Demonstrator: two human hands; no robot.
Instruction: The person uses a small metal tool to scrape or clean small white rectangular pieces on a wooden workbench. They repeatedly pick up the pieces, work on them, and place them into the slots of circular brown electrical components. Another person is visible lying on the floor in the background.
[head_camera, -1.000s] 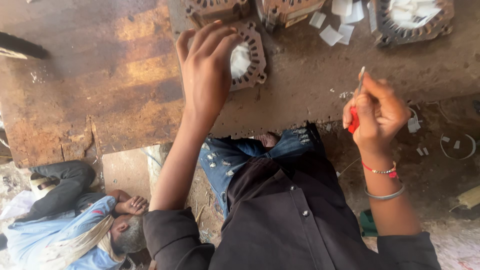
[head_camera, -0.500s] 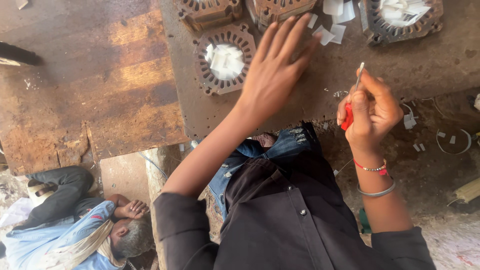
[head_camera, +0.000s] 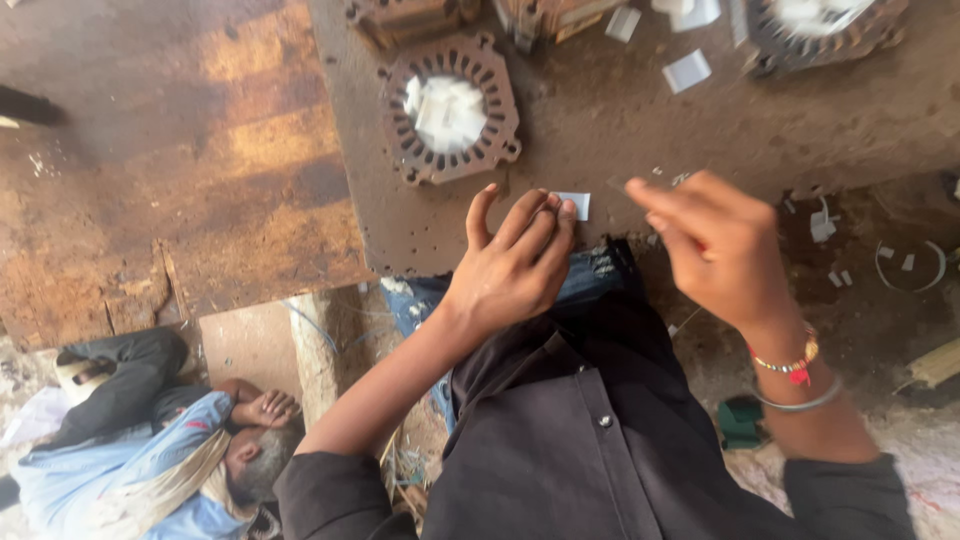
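My left hand (head_camera: 510, 265) rests at the near edge of a rusty metal plate (head_camera: 600, 130), its fingertips pinched on a small white paper slip (head_camera: 573, 205). My right hand (head_camera: 715, 245), with bracelets on the wrist, hovers just right of it, blurred, fingers drawn together and pointing left. Its back faces me, so whatever is in its grip is hidden. A round rusty slotted stator core (head_camera: 450, 108) with white paper pieces in its middle lies on the plate just beyond my left hand.
More stator cores (head_camera: 815, 25) and loose white slips (head_camera: 688, 70) lie at the plate's far side. A worn wooden surface (head_camera: 150, 150) is to the left. A person (head_camera: 150, 440) lies on the floor at lower left. A green object (head_camera: 740, 420) sits by my right forearm.
My left hand has come back from the far stator cores to the plate's near edge, now pinching a paper slip. My right hand turned inward; its red-handled tool no longer shows.
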